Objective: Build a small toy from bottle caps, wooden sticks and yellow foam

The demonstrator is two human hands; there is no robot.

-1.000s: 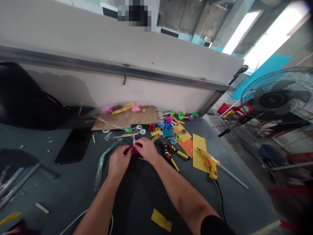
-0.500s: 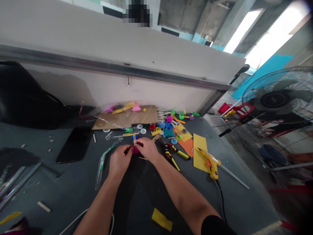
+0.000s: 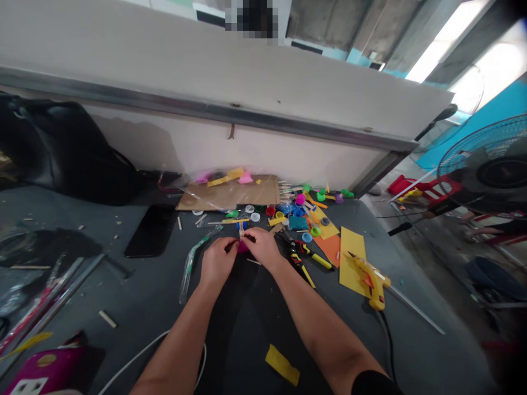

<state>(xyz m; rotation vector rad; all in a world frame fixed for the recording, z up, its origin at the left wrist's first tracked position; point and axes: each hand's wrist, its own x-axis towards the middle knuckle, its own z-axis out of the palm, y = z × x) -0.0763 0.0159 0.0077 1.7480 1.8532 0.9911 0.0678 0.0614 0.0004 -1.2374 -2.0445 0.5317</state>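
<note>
My left hand (image 3: 220, 260) and my right hand (image 3: 262, 248) meet over the dark table, both closed with fingertips pinched together. Between them is a small craft piece, whose magenta part (image 3: 242, 248) shows under the fingers. A short light wooden stick (image 3: 241, 232) rises from it, with a blue bottle cap (image 3: 242, 225) at its far end. My fingers cover most of the piece, so how its parts join is hidden. Just beyond lies a thin yellow strip (image 3: 226, 221). A bent clear plastic packet (image 3: 190, 269) is left of my left hand.
Yellow-handled pliers (image 3: 304, 258) lie right of my right hand. A yellow glue gun (image 3: 373, 282) with a long glue stick rests partly on yellow paper (image 3: 352, 249). Bottle caps (image 3: 270, 210) and cardboard (image 3: 230, 195) lie behind. At left are a black phone (image 3: 150, 230) and black bag (image 3: 61, 148).
The view has turned left, so everything sits further right and a magenta box shows at lower left. Both hands keep their pinch on the small piece, with little visible change.
</note>
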